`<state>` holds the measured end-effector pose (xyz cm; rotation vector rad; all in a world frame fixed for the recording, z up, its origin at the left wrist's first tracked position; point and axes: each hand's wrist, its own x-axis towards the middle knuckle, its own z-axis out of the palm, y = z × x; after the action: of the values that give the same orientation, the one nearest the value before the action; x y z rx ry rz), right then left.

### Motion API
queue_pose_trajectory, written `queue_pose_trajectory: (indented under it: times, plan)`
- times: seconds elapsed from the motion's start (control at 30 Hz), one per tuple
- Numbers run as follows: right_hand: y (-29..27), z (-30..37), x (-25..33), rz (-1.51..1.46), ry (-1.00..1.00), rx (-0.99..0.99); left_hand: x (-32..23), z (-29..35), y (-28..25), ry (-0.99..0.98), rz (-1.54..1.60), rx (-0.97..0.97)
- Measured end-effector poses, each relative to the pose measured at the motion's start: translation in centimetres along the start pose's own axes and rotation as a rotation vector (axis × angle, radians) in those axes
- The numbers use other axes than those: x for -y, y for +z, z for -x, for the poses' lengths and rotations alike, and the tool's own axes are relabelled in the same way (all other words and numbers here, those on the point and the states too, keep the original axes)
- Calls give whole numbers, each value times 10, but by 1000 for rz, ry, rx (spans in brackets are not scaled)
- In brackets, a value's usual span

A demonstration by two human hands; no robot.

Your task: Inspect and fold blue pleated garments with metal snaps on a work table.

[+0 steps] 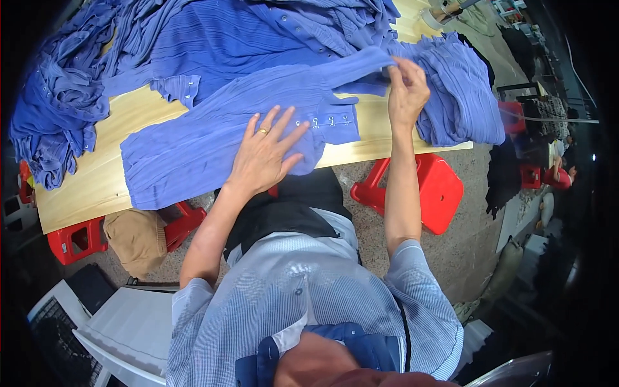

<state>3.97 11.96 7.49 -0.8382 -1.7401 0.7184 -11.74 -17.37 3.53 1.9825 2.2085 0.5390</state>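
- Left hand (265, 155): palm down, fingers spread apart on the blue garment (213, 129).
- Right hand (407, 93), at two o'clock from it: pinched on the garment's narrow end.
- The garment's wide end lies toward nine o'clock on the wooden table (84, 187).
- Folded stack (458, 90): right hand's three o'clock.
- Loose heap (213, 39): left hand's eleven o'clock.

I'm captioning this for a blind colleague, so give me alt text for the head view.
A person's left hand lies spread on a blue garment across a wooden table while the right hand holds its narrow end. More blue clothing is heaped beyond, with a folded stack at right.
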Motion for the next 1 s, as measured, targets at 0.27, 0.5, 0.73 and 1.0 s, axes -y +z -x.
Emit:
queue_pose_trajectory:
  times: [0.27, 0.5, 0.73, 1.0]
  plan:
    - [71, 37, 100, 218, -807, 390, 28, 2, -4, -269, 1166, -416]
    - [148, 104, 135, 178, -1176, 652, 124, 8, -46, -352, 1678, -468]
    - [87, 112, 57, 291, -632, 411, 135, -24, -74, -264, 1956, -580]
    - [76, 81, 21, 328, -298, 470, 155, -77, -88, -59, 2141, -660]
